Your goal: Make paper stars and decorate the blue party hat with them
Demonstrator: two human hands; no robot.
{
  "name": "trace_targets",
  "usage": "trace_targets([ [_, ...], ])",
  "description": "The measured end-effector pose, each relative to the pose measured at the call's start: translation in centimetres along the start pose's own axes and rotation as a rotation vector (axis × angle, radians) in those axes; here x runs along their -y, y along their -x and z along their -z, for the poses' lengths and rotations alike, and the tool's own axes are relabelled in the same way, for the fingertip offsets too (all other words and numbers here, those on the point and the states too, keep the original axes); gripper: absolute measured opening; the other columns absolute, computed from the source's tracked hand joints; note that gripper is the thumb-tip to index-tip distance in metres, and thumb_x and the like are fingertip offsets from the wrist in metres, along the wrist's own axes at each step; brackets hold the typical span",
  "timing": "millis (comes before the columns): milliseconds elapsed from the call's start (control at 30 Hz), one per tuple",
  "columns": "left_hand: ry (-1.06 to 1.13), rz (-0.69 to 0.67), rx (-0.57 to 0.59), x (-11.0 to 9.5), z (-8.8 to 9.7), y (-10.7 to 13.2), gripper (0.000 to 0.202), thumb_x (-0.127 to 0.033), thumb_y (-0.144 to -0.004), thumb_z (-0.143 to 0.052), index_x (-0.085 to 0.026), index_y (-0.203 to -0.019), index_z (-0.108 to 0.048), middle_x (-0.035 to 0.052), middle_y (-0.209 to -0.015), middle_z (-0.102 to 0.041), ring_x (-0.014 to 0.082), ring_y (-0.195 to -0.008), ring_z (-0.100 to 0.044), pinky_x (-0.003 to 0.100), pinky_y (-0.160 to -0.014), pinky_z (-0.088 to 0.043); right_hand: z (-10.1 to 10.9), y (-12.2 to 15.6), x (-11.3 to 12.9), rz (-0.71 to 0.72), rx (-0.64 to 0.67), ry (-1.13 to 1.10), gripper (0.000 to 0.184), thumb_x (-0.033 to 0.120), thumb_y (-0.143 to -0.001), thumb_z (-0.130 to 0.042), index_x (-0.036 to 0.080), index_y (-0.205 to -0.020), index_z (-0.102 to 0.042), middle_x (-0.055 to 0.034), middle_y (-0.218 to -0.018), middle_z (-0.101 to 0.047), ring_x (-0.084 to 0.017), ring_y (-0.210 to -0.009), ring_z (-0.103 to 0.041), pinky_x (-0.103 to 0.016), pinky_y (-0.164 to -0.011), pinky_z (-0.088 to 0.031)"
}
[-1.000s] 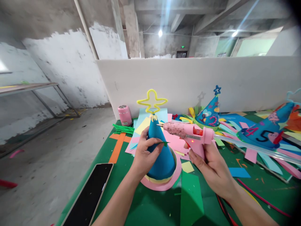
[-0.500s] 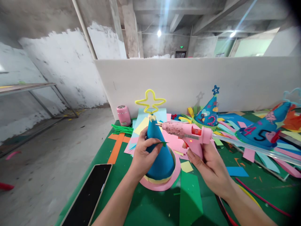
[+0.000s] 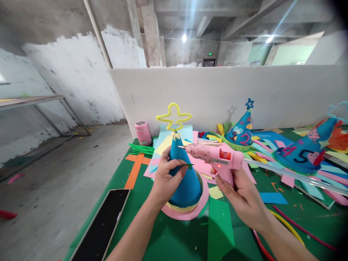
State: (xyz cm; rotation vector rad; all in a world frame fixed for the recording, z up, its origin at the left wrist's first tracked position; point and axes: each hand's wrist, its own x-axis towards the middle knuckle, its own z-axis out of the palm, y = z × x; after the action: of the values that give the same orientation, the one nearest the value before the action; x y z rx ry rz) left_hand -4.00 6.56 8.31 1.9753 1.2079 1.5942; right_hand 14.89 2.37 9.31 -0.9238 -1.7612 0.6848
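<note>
A blue paper cone hat (image 3: pixel 187 188) stands upright, topped with a yellow pipe-cleaner shape (image 3: pixel 174 115) and set on a pink ring brim (image 3: pixel 187 216). My left hand (image 3: pixel 170 174) rests against the hat's side, thumb and forefinger pinching a small dark green paper piece (image 3: pixel 190 165). In my right hand (image 3: pixel 241 195) is a pink hot glue gun (image 3: pixel 214 154), its light glowing and a long clear glue stick (image 3: pixel 293 175) running out the back. The nozzle points left, close to the hat's upper part; whether it touches, I cannot tell.
Two decorated blue hats (image 3: pixel 239 131) (image 3: pixel 304 150) stand on the right among paper strips. A phone (image 3: pixel 102 221) lies front left. Green pipe cleaners (image 3: pixel 141 149) and a pink canister (image 3: pixel 143 133) are at the back left. A white partition (image 3: pixel 217 90) rises behind.
The glue gun in my right hand has shifted slightly left and down, bringing its nozzle nearer the hat. My left hand stays in place with the green paper piece.
</note>
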Motion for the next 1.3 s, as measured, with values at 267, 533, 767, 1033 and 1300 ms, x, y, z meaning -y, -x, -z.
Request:
trace_targets([
  [267,-0.008,0.012,-0.001,0.05,0.06,0.05,0.008,-0.015,-0.071,-0.06,-0.022,-0.071,-0.064,0.0058,-0.116,-0.049,0.026,-0.11,-0.048,0.04,-0.088,-0.043,-0.23,-0.25,0.0,-0.006,-0.002,-0.01,0.043,0.024,-0.086,-0.045,0.022,-0.128,-0.034,-0.009,-0.123,-0.048,-0.025,-0.11,-0.048,-0.036,-0.092,-0.043],
  [533,-0.014,0.008,0.018,0.12,0.21,0.17,0.008,-0.014,-0.071,-0.06,-0.021,-0.072,-0.064,0.0065,-0.117,-0.048,0.0255,-0.111,-0.046,0.038,-0.089,-0.043,-0.17,-0.43,0.09,0.012,-0.063,0.04,0.035,0.025,-0.086,-0.045,0.021,-0.121,-0.041,-0.0083,-0.104,-0.056,-0.024,-0.096,-0.055,-0.034,-0.081,-0.048],
  [767,-0.025,0.004,0.003,0.32,0.07,0.15,0.008,-0.014,-0.07,-0.061,-0.021,-0.073,-0.064,0.0068,-0.119,-0.046,0.0252,-0.109,-0.048,0.04,-0.09,-0.042,-0.33,-0.15,-0.06,-0.019,-0.002,-0.003,0.033,0.027,-0.086,-0.045,0.021,-0.118,-0.041,-0.008,-0.105,-0.055,-0.022,-0.096,-0.054,-0.031,-0.082,-0.047],
  [1033,-0.008,-0.006,0.006,0.22,0.05,-0.05,0.008,-0.015,-0.071,-0.06,-0.022,-0.073,-0.064,0.0054,-0.116,-0.049,0.0251,-0.11,-0.047,0.04,-0.09,-0.042,-0.08,0.44,-0.65,-0.053,0.032,0.024,0.031,0.026,-0.086,-0.045,0.024,-0.117,-0.042,-0.0062,-0.098,-0.057,-0.02,-0.087,-0.056,-0.029,-0.075,-0.049],
  [1300,-0.02,-0.018,0.025,0.5,0.31,0.09,0.008,-0.015,-0.072,-0.06,-0.022,-0.074,-0.063,0.0062,-0.12,-0.046,0.0251,-0.11,-0.047,0.041,-0.09,-0.041,0.27,0.34,-0.26,-0.055,0.003,0.082,0.029,0.029,-0.086,-0.045,0.023,-0.114,-0.043,-0.0074,-0.1,-0.056,-0.023,-0.09,-0.055,-0.033,-0.08,-0.047],
])
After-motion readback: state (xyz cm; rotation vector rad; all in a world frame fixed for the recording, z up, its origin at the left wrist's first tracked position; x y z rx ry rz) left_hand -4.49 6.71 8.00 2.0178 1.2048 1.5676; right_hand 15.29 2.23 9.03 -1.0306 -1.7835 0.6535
